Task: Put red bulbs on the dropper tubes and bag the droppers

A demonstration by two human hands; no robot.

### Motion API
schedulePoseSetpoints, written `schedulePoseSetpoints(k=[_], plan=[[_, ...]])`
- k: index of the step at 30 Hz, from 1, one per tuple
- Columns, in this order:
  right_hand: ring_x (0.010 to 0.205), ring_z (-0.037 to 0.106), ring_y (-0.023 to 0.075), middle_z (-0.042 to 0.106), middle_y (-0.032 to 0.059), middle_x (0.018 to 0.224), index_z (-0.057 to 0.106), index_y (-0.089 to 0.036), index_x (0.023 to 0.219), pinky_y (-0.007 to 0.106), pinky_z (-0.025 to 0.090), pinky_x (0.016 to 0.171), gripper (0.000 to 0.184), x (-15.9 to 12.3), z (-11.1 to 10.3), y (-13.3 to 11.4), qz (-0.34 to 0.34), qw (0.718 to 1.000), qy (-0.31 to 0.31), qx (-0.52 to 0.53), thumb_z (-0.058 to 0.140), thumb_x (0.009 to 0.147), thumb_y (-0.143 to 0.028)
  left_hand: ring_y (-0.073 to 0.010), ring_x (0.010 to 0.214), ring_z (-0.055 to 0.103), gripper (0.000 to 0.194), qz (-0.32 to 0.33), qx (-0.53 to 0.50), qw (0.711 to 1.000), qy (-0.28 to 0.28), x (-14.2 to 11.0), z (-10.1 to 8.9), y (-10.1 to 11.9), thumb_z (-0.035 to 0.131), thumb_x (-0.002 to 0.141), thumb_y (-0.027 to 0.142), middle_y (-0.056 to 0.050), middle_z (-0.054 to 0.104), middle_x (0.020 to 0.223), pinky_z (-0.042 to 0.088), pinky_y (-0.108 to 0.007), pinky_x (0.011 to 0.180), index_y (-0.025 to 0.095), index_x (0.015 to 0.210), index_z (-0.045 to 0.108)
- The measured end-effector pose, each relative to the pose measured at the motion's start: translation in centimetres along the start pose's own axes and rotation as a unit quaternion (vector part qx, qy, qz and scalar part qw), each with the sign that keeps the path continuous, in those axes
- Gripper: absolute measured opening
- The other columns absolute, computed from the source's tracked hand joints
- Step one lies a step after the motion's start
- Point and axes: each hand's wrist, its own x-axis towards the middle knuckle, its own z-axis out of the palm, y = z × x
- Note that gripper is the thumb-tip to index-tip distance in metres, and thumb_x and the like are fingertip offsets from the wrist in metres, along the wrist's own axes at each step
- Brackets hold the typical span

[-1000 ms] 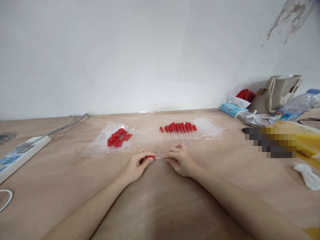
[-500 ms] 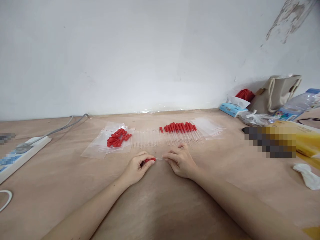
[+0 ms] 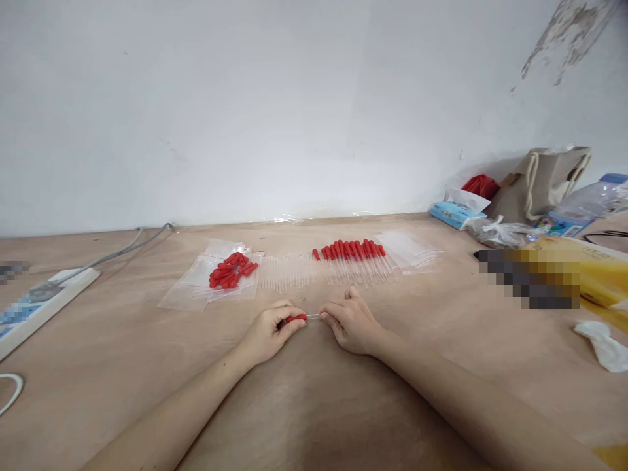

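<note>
nearby, clear tubes (image 3: 286, 272), red bulbs (image 3: 230, 270); hands (image 3: 293, 318) pinching red bulb (image 3: 297, 317) and glass tube (image 3: 313, 316).

I see bare brown tabletop (image 3: 304, 412) where a hand could pass across the near middle, while farther back red bulbs (image 3: 229, 270), clear tubes (image 3: 287, 271) and red-topped droppers (image 3: 360, 255) stand in the way, with a white power strip (image 3: 53, 306) far left.

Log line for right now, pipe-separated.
left hand: pinching red bulb | right hand: pinching clear tube | loose bulbs: on plastic bags
</note>
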Motion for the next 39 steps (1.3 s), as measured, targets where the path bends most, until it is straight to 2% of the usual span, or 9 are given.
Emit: schedulePoseSetpoints(k=[7,13,15,17,19,21,24,30,39], plan=[[0.059,0.046,0.0104,0.062,0.0019,0.069,0.057,-0.015,0.078,0.028,0.02,0.067,0.023,0.6,-0.1,0.0,-0.009,1.0,-0.024,-0.017,0.035,0.085,-0.016,-0.0126,0.071,0.054,0.018,0.008,0.008,1.0,0.006,0.1,0.0,-0.2,0.048,0.084,0.027,-0.002,0.057,0.078,0.043,-0.024,0.064,0.019,0.089,0.063],[0.078,0.049,0.0164,0.063,0.0059,0.075,0.06,-0.016,0.08,0.032,0.022,0.073,0.021,1.0,-1.0,-0.5,-0.041,0.993,-0.01,-0.111,0.04,0.085,-0.021,-0.0126,0.073,0.052,0.019,0.025,0.027,0.995,0.09,0.3,-0.2,-0.9,0.05,0.082,0.026,-0.003,0.055,0.083,0.043,-0.024,0.064,0.021,0.097,0.06],[0.078,0.051,0.0168,0.064,0.0057,0.076,0.061,-0.017,0.08,0.032,0.024,0.073,0.021,1.0,-1.2,-0.5,-0.009,0.993,-0.013,-0.113,0.04,0.084,-0.021,-0.0117,0.07,0.051,0.024,0.012,0.038,0.989,0.144,0.3,-0.3,-1.3,0.051,0.082,0.027,-0.002,0.052,0.085,0.043,-0.023,0.061,0.022,0.105,0.056],[0.074,0.053,0.0157,0.065,0.0037,0.075,0.062,-0.019,0.079,0.03,0.026,0.071,0.021,1.2,-1.4,-0.1,0.076,0.994,-0.009,-0.075,0.042,0.083,-0.023,-0.0105,0.065,0.049,0.028,-0.019,0.048,0.981,0.185,0.3,-0.4,-1.7,0.051,0.081,0.029,-0.002,0.051,0.084,0.042,-0.022,0.057,0.021,0.108,0.052],[0.067,0.055,0.0142,0.065,0.0016,0.072,0.062,-0.02,0.076,0.027,0.03,0.066,0.022,1.8,-1.5,0.7,0.187,0.982,-0.001,-0.017,0.043,0.082,-0.029,-0.01,0.06,0.048,0.025,-0.054,0.058,0.982,0.169,0.3,-0.6,-2.1,0.051,0.081,0.03,-0.001,0.051,0.08,0.041,-0.022,0.054,0.02,0.103,0.054],[0.063,0.056,0.0141,0.065,0.0013,0.068,0.062,-0.019,0.071,0.026,0.031,0.061,0.026,2.7,-1.5,1.7,0.276,0.961,0.013,0.009,0.043,0.081,-0.034,-0.0103,0.059,0.048,0.019,-0.066,0.072,0.989,0.115,0.4,-0.6,-2.2,0.051,0.08,0.03,0.0,0.051,0.073,0.04,-0.022,0.054,0.019,0.094,0.058],[0.066,0.057,0.0166,0.064,0.0027,0.067,0.061,-0.019,0.063,0.027,0.031,0.061,0.028,4.8,-1.2,3.1,0.344,0.938,0.031,-0.037,0.043,0.079,-0.036,-0.0115,0.061,0.049,0.015,-0.046,0.097,0.992,0.061,0.4,-0.6,-2.0,0.05,0.08,0.028,0.001,0.051,0.069,0.039,-0.023,0.057,0.019,0.086,0.061],[0.071,0.058,0.0196,0.064,0.0055,0.068,0.061,-0.019,0.06,0.033,0.029,0.072,0.031,7.9,0.4,3.9,0.403,0.911,0.004,-0.093,0.043,0.077,-0.037,-0.0112,0.061,0.049,0.015,-0.051,0.099,0.992,0.055,0.3,-0.8,-1.3,0.05,0.08,0.026,0.0,0.052,0.07,0.038,-0.024,0.058,0.018,0.086,0.061],[0.07,0.058,0.0203,0.064,0.0078,0.071,0.062,-0.016,0.071,0.039,0.024,0.078,0.041,7.6,0.9,3.6,0.386,0.912,0.012,-0.137,0.037,0.08,-0.047,-0.0116,0.061,0.049,0.016,-0.049,0.102,0.992,0.05,0.3,-0.7,-1.3,0.05,0.08,0.027,0.0,0.052,0.07,0.039,-0.024,0.057,0.018,0.086,0.061]])
